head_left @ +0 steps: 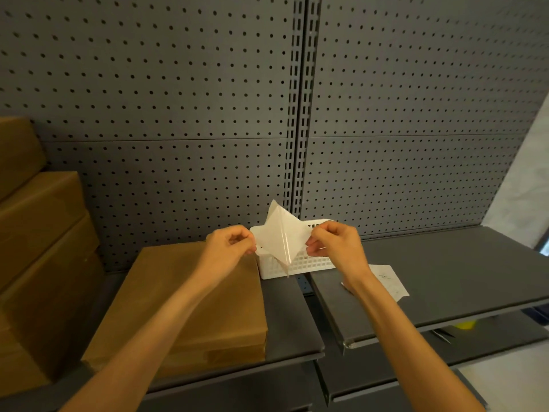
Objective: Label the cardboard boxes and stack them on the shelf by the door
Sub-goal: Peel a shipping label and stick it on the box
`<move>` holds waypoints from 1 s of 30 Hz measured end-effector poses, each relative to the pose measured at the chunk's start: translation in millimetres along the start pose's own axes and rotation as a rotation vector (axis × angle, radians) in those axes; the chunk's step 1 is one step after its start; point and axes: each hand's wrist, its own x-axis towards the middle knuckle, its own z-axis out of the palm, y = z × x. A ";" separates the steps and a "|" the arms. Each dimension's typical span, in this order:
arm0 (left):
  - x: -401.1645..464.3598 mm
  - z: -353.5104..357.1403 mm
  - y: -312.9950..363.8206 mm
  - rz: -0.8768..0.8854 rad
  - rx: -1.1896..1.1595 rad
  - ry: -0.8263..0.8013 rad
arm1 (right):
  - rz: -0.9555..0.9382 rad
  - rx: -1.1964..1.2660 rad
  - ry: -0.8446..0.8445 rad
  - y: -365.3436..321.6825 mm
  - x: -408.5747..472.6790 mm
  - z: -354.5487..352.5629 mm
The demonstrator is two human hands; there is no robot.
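A white label sheet (pixel 280 233) is held up in the air over the shelf, with its backing partly peeled apart along a fold. My left hand (pixel 230 248) pinches its left edge and my right hand (pixel 335 243) pinches its right edge. Below my left forearm a flat cardboard box (pixel 166 292) lies on the grey shelf (pixel 445 278). A stack of several cardboard boxes (pixel 44 233) stands at the far left.
A white perforated plastic basket (pixel 300 264) sits at the back of the shelf behind the sheet. A loose white paper (pixel 389 279) lies to the right of my right wrist. A grey pegboard wall (pixel 208 99) backs the shelf. A lower shelf (pixel 490 340) shows below.
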 end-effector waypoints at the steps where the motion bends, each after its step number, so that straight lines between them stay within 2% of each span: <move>1: 3.4 0.4 -1.9 -0.007 0.010 0.003 | 0.007 0.002 0.017 1.6 2.5 -4.5; 23: 85.9 23.2 -40.8 -0.164 0.189 0.096 | 0.033 -0.062 0.274 32.9 57.6 -93.0; 30: 99.4 39.4 -48.6 -0.162 0.380 0.045 | 0.032 -0.074 0.297 42.7 72.5 -107.6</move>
